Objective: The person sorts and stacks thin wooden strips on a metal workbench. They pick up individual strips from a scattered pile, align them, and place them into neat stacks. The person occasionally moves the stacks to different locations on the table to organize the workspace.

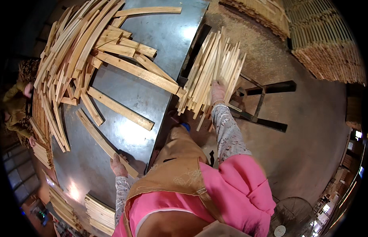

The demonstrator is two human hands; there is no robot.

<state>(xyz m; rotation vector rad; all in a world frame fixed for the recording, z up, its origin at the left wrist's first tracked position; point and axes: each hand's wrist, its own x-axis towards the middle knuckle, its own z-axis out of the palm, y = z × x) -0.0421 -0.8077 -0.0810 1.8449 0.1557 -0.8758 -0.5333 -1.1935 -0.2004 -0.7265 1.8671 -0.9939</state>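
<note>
My left hand (pixel 119 166) is closed around the near end of a long wooden strip (pixel 98 136), which slants away over the metal table. To the right, my right hand (pixel 218 91) reaches over a pile of narrow wooden strips (pixel 203 73) beside the table edge. Its fingers look curled round the near end of one strip on top, though the fingertips are partly hidden. Another wooden strip (pixel 120 108) lies loose on the table just beyond the one in my left hand.
A big heap of boards (pixel 79 47) covers the far left of the grey metal table (pixel 113 138). Black metal stand legs (pixel 271 87) stick out right of the pile. Stacked timber (pixel 328 43) stands far right, a fan (pixel 292 215) near right. Another person (pixel 18 106) is at far left.
</note>
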